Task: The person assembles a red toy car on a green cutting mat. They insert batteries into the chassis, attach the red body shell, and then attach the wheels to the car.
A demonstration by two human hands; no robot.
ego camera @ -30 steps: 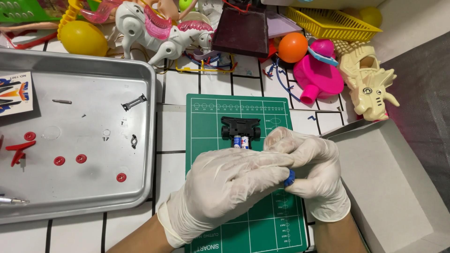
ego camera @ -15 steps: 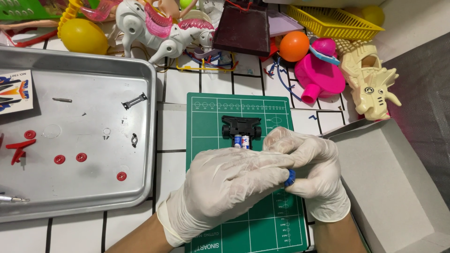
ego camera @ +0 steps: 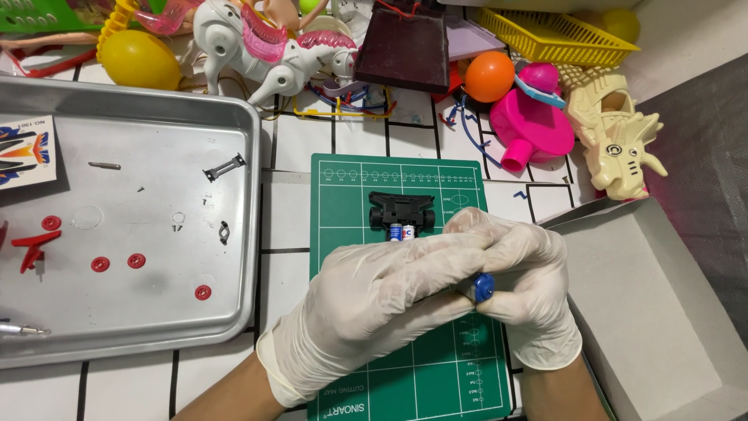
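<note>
Gloves cover both hands, which meet over the green cutting mat (ego camera: 366, 374) on the white tiled bench (ego camera: 288, 210). The left hand (ego camera: 374, 308) lies across the front, its fingers curled shut around something that it hides; what it holds cannot be told. The right hand (ego camera: 522, 288) is closed too, pinching a small blue part (ego camera: 483, 287) that peeks out between its fingertips, touching the tips of the left hand. Just beyond the knuckles, on the mat, sits a black toy car chassis (ego camera: 401, 209) with two small batteries (ego camera: 401, 232) at its near edge, almost touching the left hand. To the left of the left hand stands a metal tray (ego camera: 234, 125), and in it lie red washers (ego camera: 117, 263), a red plastic piece (ego camera: 31, 245), a small black bracket (ego camera: 224, 167), a pin (ego camera: 104, 165) and a sticker sheet (ego camera: 23, 152). To the right of the right hand is an open grey cardboard box (ego camera: 647, 312). Well beyond both hands, along the far side of the bench, are a white toy unicorn (ego camera: 273, 54), a yellow ball (ego camera: 140, 58), an orange ball (ego camera: 489, 76), a pink toy (ego camera: 534, 121), a cream toy dinosaur (ego camera: 619, 140) and a yellow basket (ego camera: 557, 35).
</note>
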